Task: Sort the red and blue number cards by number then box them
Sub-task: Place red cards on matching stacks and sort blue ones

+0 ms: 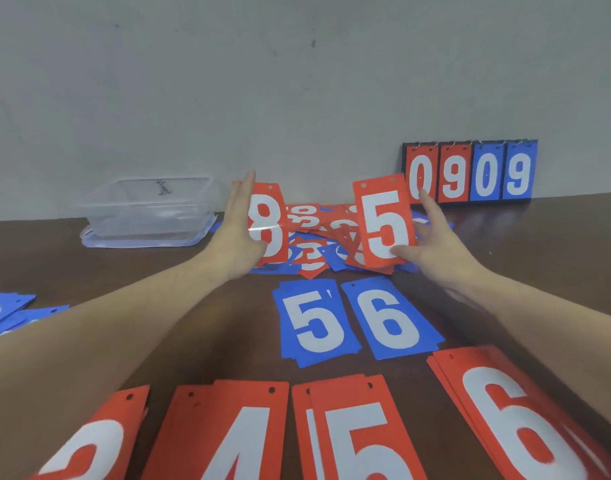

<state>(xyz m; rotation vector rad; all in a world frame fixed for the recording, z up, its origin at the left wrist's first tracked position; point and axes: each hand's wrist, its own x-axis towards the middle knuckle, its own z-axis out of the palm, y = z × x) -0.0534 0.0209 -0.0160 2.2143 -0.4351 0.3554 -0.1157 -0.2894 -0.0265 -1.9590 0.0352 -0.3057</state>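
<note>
Dark brown wooden tabletop (556,244) carries everything. Nearest row: stacks of red plastic number cards, partly cut off at the frame edge, showing 4 (234,434), 5 (359,434) and 6 (504,410). Behind them, side by side, lie a blue 5 card stack (316,323) and a blue 6 card (390,320). Clear plastic storage box (148,211) sits far left, well apart from both hands. Black flip scoreboard reading 0909 (470,173) stands against the wall, far right. Mixed unsorted pile of red and blue cards (317,240) lies between the hands. Left hand (240,233), fingers straight, thumb clamping, holds a red 8 card (267,223) upright. Right hand (432,244) pinches a red 5 card (383,223) upright, thumb on its lower face.
</note>
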